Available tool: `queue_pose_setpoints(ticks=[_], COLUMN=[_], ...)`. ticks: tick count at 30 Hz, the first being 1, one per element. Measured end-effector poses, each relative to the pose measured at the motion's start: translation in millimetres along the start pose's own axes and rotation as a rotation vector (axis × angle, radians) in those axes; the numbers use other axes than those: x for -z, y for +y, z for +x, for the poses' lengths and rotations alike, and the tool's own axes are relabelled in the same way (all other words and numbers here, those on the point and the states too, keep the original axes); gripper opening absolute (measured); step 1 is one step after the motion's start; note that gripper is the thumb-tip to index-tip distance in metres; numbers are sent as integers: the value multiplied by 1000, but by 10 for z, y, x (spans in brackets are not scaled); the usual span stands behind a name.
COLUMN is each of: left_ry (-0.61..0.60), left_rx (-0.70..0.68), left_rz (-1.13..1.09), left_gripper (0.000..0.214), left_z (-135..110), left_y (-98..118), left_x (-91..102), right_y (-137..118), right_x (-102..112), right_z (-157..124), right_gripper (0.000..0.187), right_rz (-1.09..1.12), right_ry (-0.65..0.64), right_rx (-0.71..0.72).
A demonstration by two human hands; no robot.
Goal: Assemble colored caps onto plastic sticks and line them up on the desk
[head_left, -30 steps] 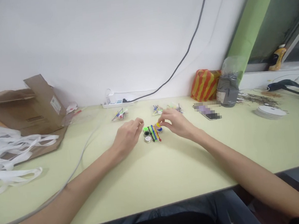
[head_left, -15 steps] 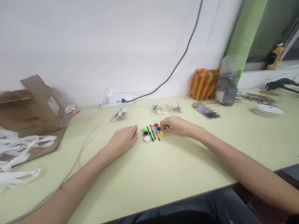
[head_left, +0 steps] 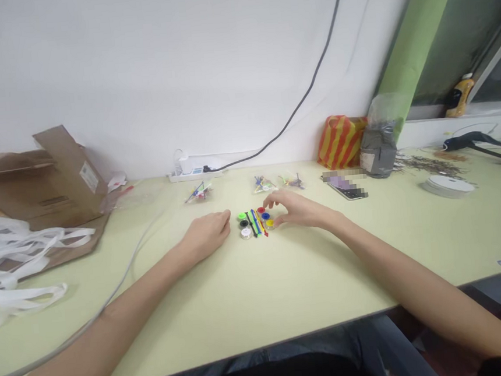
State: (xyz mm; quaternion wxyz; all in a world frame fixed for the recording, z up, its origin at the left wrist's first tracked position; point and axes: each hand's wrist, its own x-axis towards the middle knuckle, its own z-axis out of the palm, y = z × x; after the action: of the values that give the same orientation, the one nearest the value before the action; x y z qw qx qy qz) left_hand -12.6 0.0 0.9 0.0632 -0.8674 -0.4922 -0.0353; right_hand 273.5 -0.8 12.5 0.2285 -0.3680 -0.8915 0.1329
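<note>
A small set of coloured plastic pieces [head_left: 255, 223] lies on the pale green table [head_left: 259, 292]: round caps in green, black, white, red, blue and yellow, with thin coloured sticks between them. My right hand [head_left: 295, 208] hovers just right of the set, fingers spread and curved over the red and blue caps, holding nothing. My left hand [head_left: 206, 233] rests on the table just left of the set, fingers loosely curled, nothing in it.
Three small bags of coloured pieces [head_left: 198, 192] [head_left: 262, 184] [head_left: 292, 179] lie behind the set. A power strip [head_left: 192, 171] sits by the wall. A cardboard box [head_left: 35, 183] and white straps [head_left: 14, 249] fill the left. A striped bag [head_left: 340, 142], a phone [head_left: 344, 184] and a tape roll [head_left: 447, 185] are on the right.
My right hand set down the yellow cap beside the sticks, then opened and lifted off it. My left hand drew back from the green cap and settled on the table.
</note>
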Motion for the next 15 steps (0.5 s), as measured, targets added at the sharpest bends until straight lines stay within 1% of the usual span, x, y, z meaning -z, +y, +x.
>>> queue_pose_setpoints(ticks=[3,4,6,10,15], left_ry=[-11,-11,-8,-2,-9], left_rx=[4,5,2,-2,2], left_rz=[8,10,13,21,12], left_gripper=[25,24,24,24,25], left_z=[-3,-3,-2,5,6], left_y=[3,5,8,8,1], left_x=[9,9,7,-4,-11], right_y=[58,82,130,203,214], right_x=[-4,-15,-47,-118,-151], right_z=[-40,-52,-71,-75,-55], right_gripper=[73,81,91,100,98], right_rz=[64,90,141,234,334], right_ry=[-37,-54,-81,-100,-103], right_rx=[-43,-57,-75,-79,-38])
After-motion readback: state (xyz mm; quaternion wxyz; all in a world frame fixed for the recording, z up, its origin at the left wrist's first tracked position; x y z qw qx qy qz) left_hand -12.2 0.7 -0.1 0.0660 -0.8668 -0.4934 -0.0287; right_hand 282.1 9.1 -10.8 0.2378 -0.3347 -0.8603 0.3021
